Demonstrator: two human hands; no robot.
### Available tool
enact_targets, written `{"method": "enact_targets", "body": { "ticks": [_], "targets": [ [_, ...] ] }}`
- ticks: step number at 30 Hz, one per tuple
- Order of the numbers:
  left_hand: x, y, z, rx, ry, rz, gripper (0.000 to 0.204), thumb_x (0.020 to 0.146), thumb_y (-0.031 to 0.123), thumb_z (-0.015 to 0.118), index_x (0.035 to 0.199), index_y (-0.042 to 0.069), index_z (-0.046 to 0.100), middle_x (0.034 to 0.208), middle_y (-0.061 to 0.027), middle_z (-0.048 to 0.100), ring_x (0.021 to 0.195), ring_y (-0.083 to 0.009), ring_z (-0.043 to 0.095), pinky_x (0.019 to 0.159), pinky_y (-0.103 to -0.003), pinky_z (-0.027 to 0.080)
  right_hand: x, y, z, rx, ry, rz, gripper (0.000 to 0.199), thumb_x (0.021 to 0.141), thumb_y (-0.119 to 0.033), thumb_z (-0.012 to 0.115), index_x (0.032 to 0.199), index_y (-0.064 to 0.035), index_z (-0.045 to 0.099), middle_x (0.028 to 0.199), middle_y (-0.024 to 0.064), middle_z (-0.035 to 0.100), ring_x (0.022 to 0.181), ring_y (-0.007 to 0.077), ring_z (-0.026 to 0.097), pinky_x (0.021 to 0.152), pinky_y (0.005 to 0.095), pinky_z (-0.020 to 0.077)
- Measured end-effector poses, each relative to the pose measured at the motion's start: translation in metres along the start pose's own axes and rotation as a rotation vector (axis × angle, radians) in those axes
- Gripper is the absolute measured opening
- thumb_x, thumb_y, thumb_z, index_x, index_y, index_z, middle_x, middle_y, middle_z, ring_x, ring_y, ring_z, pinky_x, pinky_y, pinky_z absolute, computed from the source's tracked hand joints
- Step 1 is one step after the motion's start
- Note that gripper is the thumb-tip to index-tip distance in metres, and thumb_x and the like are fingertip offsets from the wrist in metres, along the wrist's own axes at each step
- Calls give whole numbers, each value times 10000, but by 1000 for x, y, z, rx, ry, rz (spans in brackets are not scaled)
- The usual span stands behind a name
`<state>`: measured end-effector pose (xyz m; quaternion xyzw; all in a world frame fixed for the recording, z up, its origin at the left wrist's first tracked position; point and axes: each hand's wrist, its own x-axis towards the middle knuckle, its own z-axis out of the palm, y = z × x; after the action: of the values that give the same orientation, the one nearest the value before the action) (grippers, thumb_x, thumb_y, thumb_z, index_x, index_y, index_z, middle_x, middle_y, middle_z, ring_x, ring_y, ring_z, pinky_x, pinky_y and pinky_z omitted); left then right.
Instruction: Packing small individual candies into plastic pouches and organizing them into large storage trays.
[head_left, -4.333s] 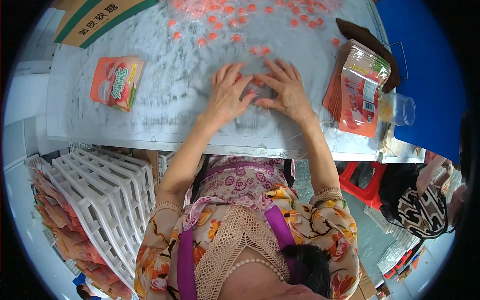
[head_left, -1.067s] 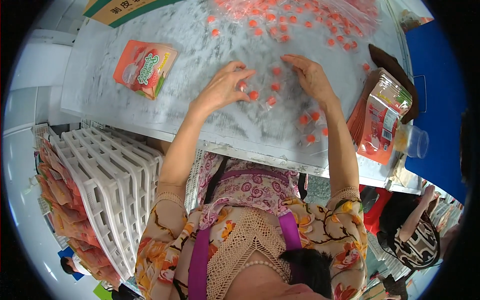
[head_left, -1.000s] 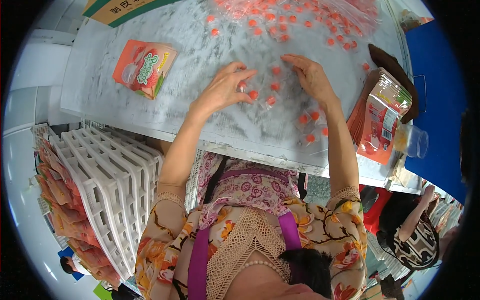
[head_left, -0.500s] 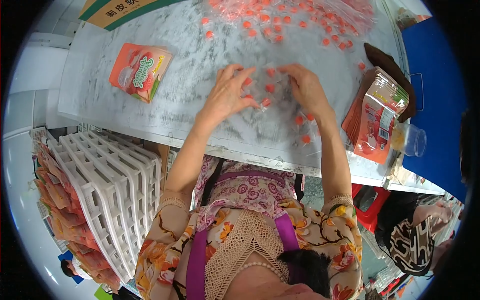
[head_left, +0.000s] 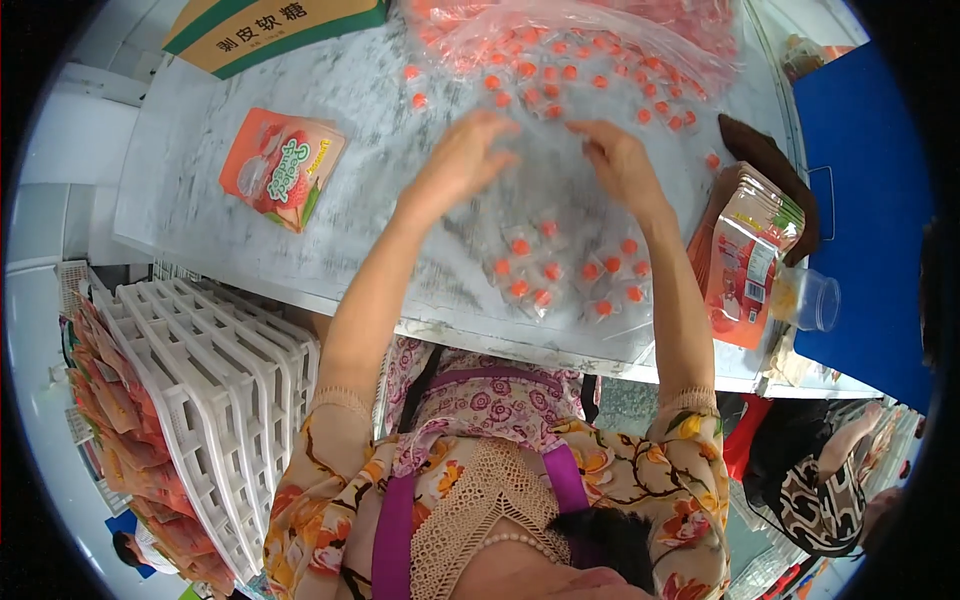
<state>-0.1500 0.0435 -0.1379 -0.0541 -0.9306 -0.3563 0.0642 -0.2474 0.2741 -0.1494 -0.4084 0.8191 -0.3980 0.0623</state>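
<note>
Over the grey-white table, my left hand [head_left: 462,160] is held with fingers apart and slightly blurred; nothing shows in it. Opposite it my right hand [head_left: 618,168] has its index finger stretched out and the others bent, also holding nothing visible. Both are nearest to the far heap of clear-wrapped red candies [head_left: 550,90], short of touching it. Closer to me lie two small groups of the same candies: the left group [head_left: 530,268] below the gap between my hands, and the right group [head_left: 612,276] beside my right forearm.
A large clear plastic bag [head_left: 590,25] covers part of the heap. Red printed pouches [head_left: 283,170] lie at the left, and a stack of pouches [head_left: 745,260] at the right beside a clear plastic jar [head_left: 820,300]. White crates [head_left: 215,370] stand left below the table; a carton [head_left: 275,35] is behind.
Several candies that lay between my hands are now nearer the table's front edge, by the right group. Both hands have moved away from me toward the heap.
</note>
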Motion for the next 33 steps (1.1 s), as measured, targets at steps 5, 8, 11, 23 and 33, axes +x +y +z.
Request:
{"method": "enact_targets", "body": {
  "ticks": [5, 8, 11, 23, 33],
  "targets": [
    [81, -56, 15, 323, 191, 22, 495, 748, 64, 683, 1234, 124, 611, 1124, -150, 595, 921, -309, 578, 817, -390, 486, 67, 31, 18, -79, 219, 104, 431, 795, 89, 493, 1179, -54, 625, 1110, 164, 645, 984, 318, 629, 874, 367, 494],
    [90, -67, 22, 390, 183, 104, 497, 768, 33, 636, 1253, 137, 604, 1081, -141, 623, 963, -313, 575, 830, -396, 484, 74, 46, 27, -147, 195, -51, 461, 731, 96, 486, 1144, -42, 636, 1125, 206, 630, 1026, 377, 601, 885, 396, 488],
    [86, -60, 11, 302, -79, 67, 471, 791, 4, 573, 1241, 136, 612, 983, -157, 652, 919, -313, 601, 808, -396, 493, 64, 58, 32, -171, 174, -158, 456, 735, 97, 477, 1133, -49, 645, 1120, 197, 639, 1026, 365, 608, 885, 390, 491],
    [86, -44, 1, 110, -83, 56, 479, 799, -29, 504, 1255, 88, 590, 1083, -223, 641, 1005, -363, 613, 881, -429, 491, 60, 58, 25, 35, 129, 49, 383, 774, 87, 471, 1091, -26, 654, 1068, 149, 659, 998, 321, 626, 888, 375, 483],
    [47, -45, -8, 13, -215, -94, 546, 786, 127, 717, 1309, 194, 573, 1120, -112, 568, 906, -235, 581, 829, -348, 491, 57, 52, 26, -68, 38, -42, 496, 794, 137, 422, 1200, -64, 625, 1245, 148, 602, 1101, 293, 593, 941, 336, 471]
  ]
}}
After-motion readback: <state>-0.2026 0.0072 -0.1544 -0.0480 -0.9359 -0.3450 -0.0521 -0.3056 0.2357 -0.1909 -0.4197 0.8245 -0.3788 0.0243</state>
